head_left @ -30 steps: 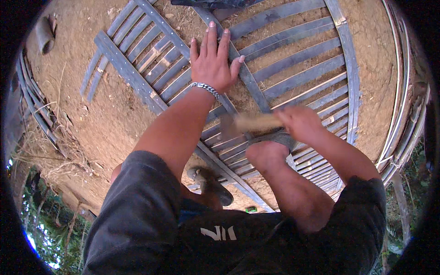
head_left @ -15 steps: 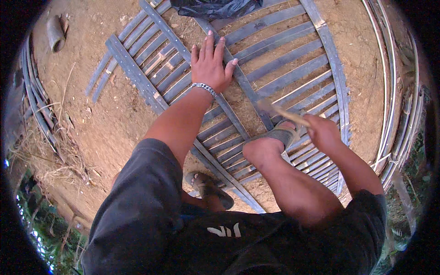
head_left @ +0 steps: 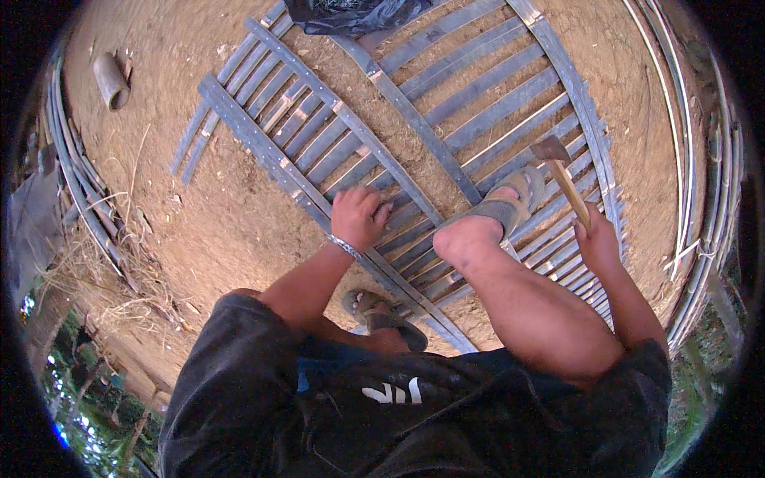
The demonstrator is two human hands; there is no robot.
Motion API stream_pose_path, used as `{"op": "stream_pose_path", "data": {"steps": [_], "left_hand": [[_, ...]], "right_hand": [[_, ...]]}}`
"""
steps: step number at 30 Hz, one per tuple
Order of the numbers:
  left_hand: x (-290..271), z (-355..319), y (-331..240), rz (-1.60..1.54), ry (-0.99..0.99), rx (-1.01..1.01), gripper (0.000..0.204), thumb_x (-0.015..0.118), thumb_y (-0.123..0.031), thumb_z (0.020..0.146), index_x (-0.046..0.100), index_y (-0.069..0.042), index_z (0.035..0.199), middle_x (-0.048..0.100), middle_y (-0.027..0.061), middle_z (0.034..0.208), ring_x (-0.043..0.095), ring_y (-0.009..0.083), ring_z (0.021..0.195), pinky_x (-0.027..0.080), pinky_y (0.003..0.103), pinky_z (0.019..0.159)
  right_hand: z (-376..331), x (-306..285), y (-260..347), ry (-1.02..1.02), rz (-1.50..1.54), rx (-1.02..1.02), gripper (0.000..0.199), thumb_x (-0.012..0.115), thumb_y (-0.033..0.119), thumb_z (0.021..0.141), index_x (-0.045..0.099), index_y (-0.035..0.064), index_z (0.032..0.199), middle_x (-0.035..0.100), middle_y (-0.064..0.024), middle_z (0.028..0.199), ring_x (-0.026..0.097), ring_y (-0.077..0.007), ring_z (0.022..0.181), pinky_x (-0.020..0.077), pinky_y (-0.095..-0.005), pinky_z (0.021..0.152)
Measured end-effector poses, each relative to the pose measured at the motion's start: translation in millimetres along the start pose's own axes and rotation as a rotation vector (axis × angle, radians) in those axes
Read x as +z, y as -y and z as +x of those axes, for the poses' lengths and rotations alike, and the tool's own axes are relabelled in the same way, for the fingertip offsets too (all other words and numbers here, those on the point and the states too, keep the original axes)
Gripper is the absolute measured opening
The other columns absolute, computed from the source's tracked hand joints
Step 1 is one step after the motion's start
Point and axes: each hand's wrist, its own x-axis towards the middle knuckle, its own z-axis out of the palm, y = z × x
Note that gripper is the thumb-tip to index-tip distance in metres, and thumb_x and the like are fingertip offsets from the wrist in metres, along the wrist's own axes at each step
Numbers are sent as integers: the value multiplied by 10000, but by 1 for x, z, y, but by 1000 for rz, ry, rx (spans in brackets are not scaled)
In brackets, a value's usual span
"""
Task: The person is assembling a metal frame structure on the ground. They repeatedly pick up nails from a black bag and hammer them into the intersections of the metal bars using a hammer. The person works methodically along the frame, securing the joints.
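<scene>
Right hand (head_left: pixel 598 239) grips a wooden-handled tool (head_left: pixel 569 188), left hand (head_left: pixel 356 218) half-curls over slats (head_left: pixel 335 159), hold unclear, and a black bag (head_left: pixel 360 17) hides its contents.

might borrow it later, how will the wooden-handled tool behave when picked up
The tool will likely feel head-heavy, its broad dark head sitting at one end of a slim handle. The handle looks straight and wooden, so probably stiff.
</scene>
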Motion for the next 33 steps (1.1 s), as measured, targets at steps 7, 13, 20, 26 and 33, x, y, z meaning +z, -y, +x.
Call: {"op": "stream_pose_path", "data": {"steps": [7,13,20,26,33], "left_hand": [[6,-18,-10,86,39,23,327,749,-228,827,697,-140,1138,649,74,1030,627,284,927,440,433,811],[13,-20,-4,115,20,52,332,736,-256,839,701,-131,1145,645,66,996,624,272,900,427,420,805],[18,-21,-1,116,-2,61,356,744,-243,827,706,-137,1165,649,51,1007,624,255,902,420,422,793],[13,-19,-5,121,5,40,262,751,-234,832,724,-139,1074,669,34,1014,637,236,906,428,408,807],[16,-21,-1,126,-5,41,259,755,-229,825,726,-139,1066,672,30,1027,641,240,909,434,413,785]], "right_hand": [[-11,7,15,40,42,-26,329,641,127,944,565,65,1259,671,-255,912,663,-463,884,523,-480,745],[-17,10,21,72,47,5,301,649,123,931,575,75,1218,667,-247,881,665,-456,854,520,-494,724],[-17,18,15,23,82,-22,303,654,142,928,577,69,1213,672,-241,875,669,-452,848,518,-505,719],[-15,16,24,80,104,46,310,658,139,924,577,74,1217,672,-244,882,667,-458,863,516,-512,735],[-15,18,23,89,90,-2,303,648,132,928,558,72,1211,663,-244,871,662,-462,858,512,-511,724]]}}
